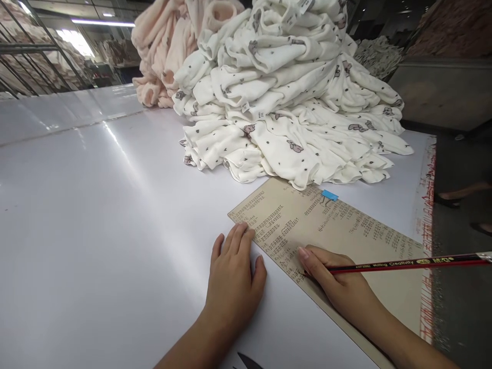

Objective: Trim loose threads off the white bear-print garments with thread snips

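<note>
Tan cardboard sheet (400,294) in the head view, laid slantwise across the right side of a glossy white table (115,246), covered in rows of dark handwriting. Blue binder clip (329,195) clamped on its far edge. Red-and-black pencil (384,265), lettered "Writing Creativity", in the right hand (344,284); grip pinched on the shaft between thumb and fingers, tip down at the handwriting near the cardboard's left edge, other end pointing out to the right. Tip contact with the surface too small to tell. Left hand (232,274) palm down on the table, just left of the cardboard, fingers slightly spread, fingertips at the cardboard's edge. At the near side, dark pointed blade (249,362), mostly cut off from view. Across the far side of the table, heaped white fleece garments (284,87) with gray animal prints, reaching the cardboard's far edge; small white size tag (260,116) reading "2XL" on the near face. Pale pink plush garments (165,51) heaped just left of and behind the white ones. Red scrawled marks (427,215) along the table's right edge.
</note>
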### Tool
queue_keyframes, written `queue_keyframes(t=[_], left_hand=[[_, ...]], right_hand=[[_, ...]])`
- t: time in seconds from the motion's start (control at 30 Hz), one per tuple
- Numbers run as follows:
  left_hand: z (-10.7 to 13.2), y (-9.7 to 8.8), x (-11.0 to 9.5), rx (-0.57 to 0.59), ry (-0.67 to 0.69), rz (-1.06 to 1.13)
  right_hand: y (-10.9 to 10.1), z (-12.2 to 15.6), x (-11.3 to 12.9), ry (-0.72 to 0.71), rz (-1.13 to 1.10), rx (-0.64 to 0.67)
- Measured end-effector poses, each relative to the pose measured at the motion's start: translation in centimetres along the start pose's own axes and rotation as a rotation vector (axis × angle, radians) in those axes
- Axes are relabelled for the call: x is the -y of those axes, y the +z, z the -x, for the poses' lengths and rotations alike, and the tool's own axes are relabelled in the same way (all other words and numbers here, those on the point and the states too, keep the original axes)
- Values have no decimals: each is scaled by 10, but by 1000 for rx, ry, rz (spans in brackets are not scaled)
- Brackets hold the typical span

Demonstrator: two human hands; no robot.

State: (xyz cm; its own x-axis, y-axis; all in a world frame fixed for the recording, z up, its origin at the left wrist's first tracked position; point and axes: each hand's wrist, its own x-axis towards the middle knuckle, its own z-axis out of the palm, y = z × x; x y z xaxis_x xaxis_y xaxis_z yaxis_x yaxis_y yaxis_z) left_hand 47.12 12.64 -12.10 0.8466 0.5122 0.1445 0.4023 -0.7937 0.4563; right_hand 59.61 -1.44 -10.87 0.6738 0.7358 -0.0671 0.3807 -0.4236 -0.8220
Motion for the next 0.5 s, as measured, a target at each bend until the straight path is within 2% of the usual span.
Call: queue_keyframes(t=[0.27, 0.5], left_hand=[[0, 0, 1, 5, 1, -2], [0, 0, 1, 28, 3, 25]], right_hand=[[-1, 1, -5, -4, -28, -45], [-11, -4, -2, -62, -46, -288]])
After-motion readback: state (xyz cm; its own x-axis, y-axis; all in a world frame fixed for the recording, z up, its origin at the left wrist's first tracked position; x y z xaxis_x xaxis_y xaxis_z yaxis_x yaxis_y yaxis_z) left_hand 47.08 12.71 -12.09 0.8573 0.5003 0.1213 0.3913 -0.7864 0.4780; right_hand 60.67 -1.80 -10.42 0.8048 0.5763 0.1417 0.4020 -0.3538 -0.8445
